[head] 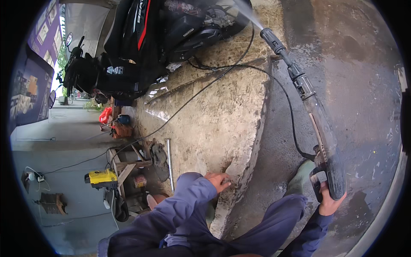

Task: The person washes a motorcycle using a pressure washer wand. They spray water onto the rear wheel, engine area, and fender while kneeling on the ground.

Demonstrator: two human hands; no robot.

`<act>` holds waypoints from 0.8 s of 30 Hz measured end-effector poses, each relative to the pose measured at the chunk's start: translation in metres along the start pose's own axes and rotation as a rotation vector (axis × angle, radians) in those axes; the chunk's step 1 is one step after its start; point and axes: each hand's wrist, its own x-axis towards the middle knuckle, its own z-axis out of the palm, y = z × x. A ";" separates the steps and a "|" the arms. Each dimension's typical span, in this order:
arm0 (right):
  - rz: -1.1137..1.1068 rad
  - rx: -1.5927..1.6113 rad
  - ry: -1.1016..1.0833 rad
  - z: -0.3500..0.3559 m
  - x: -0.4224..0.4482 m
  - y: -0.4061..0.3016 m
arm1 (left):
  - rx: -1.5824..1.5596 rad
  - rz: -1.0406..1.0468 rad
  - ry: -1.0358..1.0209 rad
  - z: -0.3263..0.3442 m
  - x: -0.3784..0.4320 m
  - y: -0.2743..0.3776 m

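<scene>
My right hand (330,200) is wrapped around the rear handle of a pressure washer gun (326,144). The gun's lance points up and to the left, and a jet of water (246,12) leaves its nozzle (272,40) towards the wheel and engine of a black motor scooter (131,75). From the gun's grip a thin black hose (287,93) loops over to the raised concrete slab (208,125). My left hand (219,181) holds nothing; it lies by my bent left knee, fingers slightly apart, above the slab's rough edge.
A yellow and black pressure washer (102,178) sits at a wooden stand (125,168) by the wall. Near it lie a metal pipe (170,163) and a dark rag (159,159). A red plastic bag (105,115) is farther off. My rubber boot (300,180) stands on the lower wet floor.
</scene>
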 end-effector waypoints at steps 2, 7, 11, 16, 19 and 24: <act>0.028 0.057 -0.021 -0.014 0.012 0.011 | 0.144 -0.089 0.048 -0.003 -0.027 0.009; -0.138 -0.094 -0.151 -0.054 0.055 0.008 | 0.181 -0.004 0.035 -0.062 -0.053 0.108; 0.055 -0.096 -0.216 -0.053 0.113 -0.013 | -0.009 0.245 0.022 -0.120 -0.043 0.219; -0.102 -0.172 -0.213 -0.040 0.190 -0.039 | -0.114 0.255 0.065 -0.116 0.007 0.247; 0.217 -0.199 -0.222 -0.031 0.233 -0.044 | -0.258 0.235 0.148 -0.059 0.061 0.239; -0.381 -0.451 -0.270 -0.016 0.329 -0.064 | -0.285 0.178 0.188 -0.119 0.172 0.271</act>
